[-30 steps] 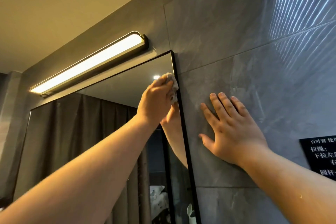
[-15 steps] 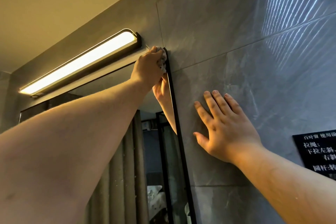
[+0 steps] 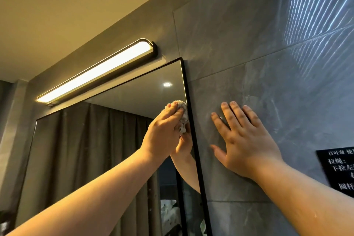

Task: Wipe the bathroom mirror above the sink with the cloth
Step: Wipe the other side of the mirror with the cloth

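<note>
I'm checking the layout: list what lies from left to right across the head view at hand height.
Curtain reflected in the mirror → left hand → cloth → black mirror frame → right hand flat on the tiled wall → black sign.

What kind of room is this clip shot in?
Most likely a bathroom: a black-framed mirror on a grey tiled wall, with a bar light just above it. No sink is in view.

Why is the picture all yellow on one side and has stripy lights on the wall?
Head view: the lit lamp bar above the mirror casts warm yellow over ceiling and arms; pale bluish stripes of light fall across the grey tiles at upper right; a round spot glares in the glass.
</note>
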Tool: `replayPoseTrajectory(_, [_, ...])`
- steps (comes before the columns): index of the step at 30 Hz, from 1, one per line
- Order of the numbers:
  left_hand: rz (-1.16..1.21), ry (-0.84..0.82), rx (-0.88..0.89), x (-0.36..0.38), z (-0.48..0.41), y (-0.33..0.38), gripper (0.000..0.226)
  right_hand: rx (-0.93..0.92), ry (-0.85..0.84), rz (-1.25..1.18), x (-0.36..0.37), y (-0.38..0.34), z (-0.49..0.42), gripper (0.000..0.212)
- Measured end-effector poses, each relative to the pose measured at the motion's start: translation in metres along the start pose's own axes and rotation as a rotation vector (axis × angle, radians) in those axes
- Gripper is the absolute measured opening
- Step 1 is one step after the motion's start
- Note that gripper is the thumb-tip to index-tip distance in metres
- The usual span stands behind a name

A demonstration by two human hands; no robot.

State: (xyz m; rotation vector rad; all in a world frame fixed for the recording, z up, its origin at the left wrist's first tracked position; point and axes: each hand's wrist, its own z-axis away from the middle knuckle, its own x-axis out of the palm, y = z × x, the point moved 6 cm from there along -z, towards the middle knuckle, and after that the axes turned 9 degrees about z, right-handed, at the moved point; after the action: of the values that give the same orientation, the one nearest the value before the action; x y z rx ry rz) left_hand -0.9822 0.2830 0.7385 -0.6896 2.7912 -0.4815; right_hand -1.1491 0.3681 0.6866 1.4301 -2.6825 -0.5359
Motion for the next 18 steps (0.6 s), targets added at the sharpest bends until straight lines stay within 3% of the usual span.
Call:
replayPoseTrajectory(7, [-0.087,0.034,-0.035,-0.013,-0.029,0.008,0.035,0.001,-0.001,0.012,0.001,0.000,0.001,0.081])
replayPoseTrajectory(11, [-0.194,-0.008,-0.198,-0.025,-0.087,-0.013,0.039,0.006,-0.012,0.020,0.001,0.000,0.000,0.081])
replayPoseTrajectory(18, [-0.029,-0.072,-0.347,-0.029,-0.123,-0.039,0.047,0.008,-0.016,0.025,0.002,0.001,0.000,0.081])
